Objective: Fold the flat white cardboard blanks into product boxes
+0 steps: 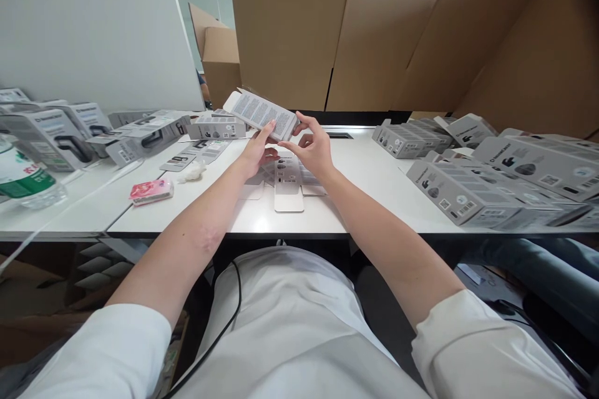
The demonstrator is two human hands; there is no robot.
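Note:
A small grey printed carton [259, 113] is held tilted above the white table [355, 199], its text side toward me. My left hand [257, 151] grips its near end from below with the fingers closed on it. My right hand [312, 148] pinches the carton's right end between thumb and fingers. Under both hands lies a pile of flat, unfolded cartons [289, 182].
Folded grey cartons are stacked at the right [461, 193] and at the left [140, 136]. A pink packet [150, 191], a crumpled white wrapper [193, 171] and a green-labelled bottle [21, 177] sit on the left. Large cardboard boxes [374, 25] stand behind the table.

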